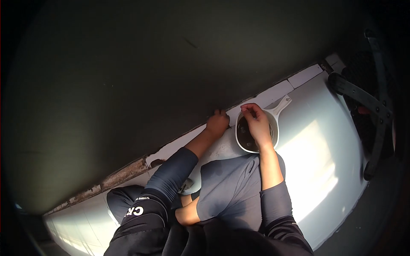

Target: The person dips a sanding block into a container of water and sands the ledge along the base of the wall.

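Note:
A white dipper (pixel 275 128) with a short handle stands on the pale floor in front of me, holding dark liquid with a few bubbles. My right hand (pixel 259 126) is over its mouth, thumb and fingertips pinched together near the far rim. Whatever they pinch, if anything, is too small to make out. Left of the dipper, my left hand (pixel 218 123) rests against the strip of white edge tiles (pixel 273 94), its fingers curled in. What lies under those fingers is hidden.
A large dark greenish surface (pixel 128 85) extends beyond the tile strip. Tiles are broken off toward the left, baring rough brown material (pixel 124 173). My bent legs (pixel 230 183) are close below the dipper. Dark curved bars with rivets (pixel 363 96) stand at the right.

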`<control>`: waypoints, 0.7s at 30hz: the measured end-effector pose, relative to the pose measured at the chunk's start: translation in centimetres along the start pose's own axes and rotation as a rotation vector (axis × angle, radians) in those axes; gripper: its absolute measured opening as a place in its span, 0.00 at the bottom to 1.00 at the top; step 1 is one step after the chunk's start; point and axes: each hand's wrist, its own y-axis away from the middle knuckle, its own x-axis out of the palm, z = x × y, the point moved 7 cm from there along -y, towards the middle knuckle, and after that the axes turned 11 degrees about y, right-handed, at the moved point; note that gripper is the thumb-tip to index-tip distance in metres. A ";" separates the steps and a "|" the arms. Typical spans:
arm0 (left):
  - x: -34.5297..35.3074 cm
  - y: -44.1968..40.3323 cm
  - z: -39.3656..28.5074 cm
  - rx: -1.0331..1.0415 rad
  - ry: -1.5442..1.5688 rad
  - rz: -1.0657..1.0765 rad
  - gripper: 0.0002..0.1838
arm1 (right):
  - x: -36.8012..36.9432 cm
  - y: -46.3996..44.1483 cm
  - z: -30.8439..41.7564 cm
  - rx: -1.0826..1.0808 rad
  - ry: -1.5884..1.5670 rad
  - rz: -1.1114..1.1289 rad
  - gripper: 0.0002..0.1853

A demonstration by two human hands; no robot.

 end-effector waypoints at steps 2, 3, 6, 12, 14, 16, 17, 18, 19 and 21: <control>0.3 0.2 -0.1 -0.004 -0.005 0.010 0.11 | -0.5 0.3 -0.1 0.058 0.057 0.006 0.08; 0.2 0.2 -0.1 -0.006 -0.011 0.005 0.11 | -0.5 0.1 -0.7 0.069 -0.008 0.009 0.08; 0.6 0.8 -0.9 0.094 -0.074 -0.017 0.10 | 0.1 0.0 -0.4 0.062 -0.046 -0.001 0.08; 0.5 0.1 -0.3 -0.036 -0.011 0.032 0.10 | -0.4 0.1 -0.1 0.050 0.025 0.018 0.07; 0.1 1.3 -1.4 0.068 -0.041 -0.005 0.11 | 0.0 0.1 -0.2 0.075 -0.031 0.008 0.07; -0.4 1.1 -1.0 0.060 0.007 -0.004 0.11 | 0.4 0.0 0.3 0.008 -0.028 0.032 0.07; 0.0 0.5 -0.3 -0.012 0.008 0.060 0.12 | 0.4 0.1 0.3 0.017 0.013 0.042 0.08; 0.4 0.0 0.1 -0.080 0.007 0.118 0.14 | -0.1 0.1 0.4 0.020 0.022 0.040 0.08; 1.0 0.2 -0.1 -0.081 0.016 0.122 0.14 | -0.4 0.4 0.3 0.081 0.035 0.055 0.07; 1.2 0.5 -0.5 0.006 -0.020 0.080 0.14 | -0.5 0.4 0.1 0.154 0.002 0.068 0.07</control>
